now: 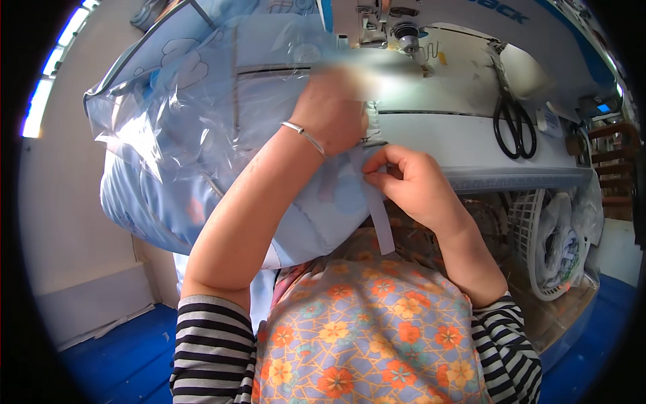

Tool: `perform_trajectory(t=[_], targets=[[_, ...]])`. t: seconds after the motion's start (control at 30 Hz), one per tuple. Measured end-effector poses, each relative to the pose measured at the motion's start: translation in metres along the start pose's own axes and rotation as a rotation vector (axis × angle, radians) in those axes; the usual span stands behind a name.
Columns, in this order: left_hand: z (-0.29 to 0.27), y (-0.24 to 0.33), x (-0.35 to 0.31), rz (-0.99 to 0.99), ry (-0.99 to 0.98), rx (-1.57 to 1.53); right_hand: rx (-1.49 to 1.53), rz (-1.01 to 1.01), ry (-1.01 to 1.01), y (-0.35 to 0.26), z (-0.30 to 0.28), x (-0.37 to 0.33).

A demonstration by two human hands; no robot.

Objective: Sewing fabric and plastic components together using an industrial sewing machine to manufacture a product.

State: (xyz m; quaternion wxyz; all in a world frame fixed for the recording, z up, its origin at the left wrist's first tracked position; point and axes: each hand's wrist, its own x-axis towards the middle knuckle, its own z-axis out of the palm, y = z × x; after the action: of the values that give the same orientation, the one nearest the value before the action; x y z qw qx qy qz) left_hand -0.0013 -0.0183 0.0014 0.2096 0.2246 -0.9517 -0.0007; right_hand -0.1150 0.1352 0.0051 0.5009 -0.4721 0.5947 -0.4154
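"At twelve o'clock, toward the rim of the view, what stands over the desk (437, 138)?"

"A white and blue sewing machine (444, 10). Just below its head lies the left hand (333, 108), wearing a thin bracelet (304, 135) at the wrist. Its fingertips are lost in a blur, so whether it is open or gripping cannot be told."

"And the right hand (410, 178)?"

"Near the centre, toward two o'clock. Its thumb and forefinger are pinched together on the edge of a pale strip (381, 222), whose loose end hangs toward four o'clock."

"Where is the cloth?"

"The padded blue cloth (134, 195) spreads from nine o'clock to the centre, passing beneath the left forearm. Clear plastic (175, 114), creased and shiny, covers part of it at ten o'clock."

"Which objects lie to the other side?"

"At two o'clock, black-handled scissors (515, 124) rest on the desk, well apart from both hands. Between three and four o'clock, below the desk edge, a white basket (528, 222) tilts, with clear bags and bundled fabric inside."

"At six o'clock?"

"A flowered apron (370, 323), flanked by black-and-grey striped sleeves (212, 337) at seven and five o'clock."
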Motion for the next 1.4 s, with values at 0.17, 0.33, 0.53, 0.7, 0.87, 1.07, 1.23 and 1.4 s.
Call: perform_trajectory(t=[0.17, 0.33, 0.53, 0.7, 0.87, 1.07, 1.23, 1.4], targets=[[-0.004, 0.001, 0.002, -0.064, -0.112, -0.054, -0.074, -0.028, -0.019, -0.005, -0.009, 0.004], [-0.005, 0.0, 0.005, -0.066, -0.129, -0.062, -0.27, -0.144, 0.304, -0.016, -0.041, 0.039], [0.001, -0.005, 0.005, -0.006, 0.032, -0.029, -0.445, -0.651, 0.57, -0.027, -0.085, 0.091], [0.0, -0.002, 0.004, -0.013, -0.01, -0.044, -0.6, -0.666, 0.625, -0.035, -0.089, 0.093], [-0.004, 0.007, -0.003, -0.029, -0.061, -0.06, -0.631, -0.563, 0.617, -0.041, -0.085, 0.085], [-0.011, 0.002, 0.004, 0.008, -0.036, -0.075, -0.64, -0.439, 0.479, -0.028, -0.063, 0.055], [-0.063, 0.012, -0.025, -0.078, -0.186, -0.393, -0.529, -0.514, 0.357, 0.002, -0.027, 0.018], [-0.09, 0.016, -0.092, -0.046, -0.121, -0.098, -0.467, -0.677, 0.388, 0.008, -0.014, 0.006]])
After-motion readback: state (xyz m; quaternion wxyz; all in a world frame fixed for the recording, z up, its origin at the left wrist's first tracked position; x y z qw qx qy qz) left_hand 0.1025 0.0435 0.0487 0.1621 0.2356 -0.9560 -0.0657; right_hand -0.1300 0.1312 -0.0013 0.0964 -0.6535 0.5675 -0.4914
